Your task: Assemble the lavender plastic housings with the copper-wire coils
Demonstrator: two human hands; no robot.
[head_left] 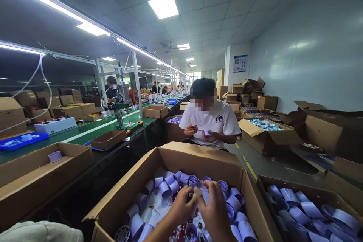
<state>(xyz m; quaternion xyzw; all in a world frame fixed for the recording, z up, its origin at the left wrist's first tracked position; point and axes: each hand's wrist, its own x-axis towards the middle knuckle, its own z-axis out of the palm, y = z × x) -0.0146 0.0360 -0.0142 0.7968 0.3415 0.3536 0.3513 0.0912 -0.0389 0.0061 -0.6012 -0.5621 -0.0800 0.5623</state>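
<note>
Left hand and right hand meet fingertip to fingertip over my open carton, both pinched on one small part between them. Part sits dead centre, equally near either hand; its long axis I cannot tell. Pale cylindrical housings lie loose just beneath and beyond, inside the carton.

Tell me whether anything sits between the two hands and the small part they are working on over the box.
Nothing visible does. The left hand and right hand meet directly on the small part, above the cardboard box of pale cylinders.
</note>
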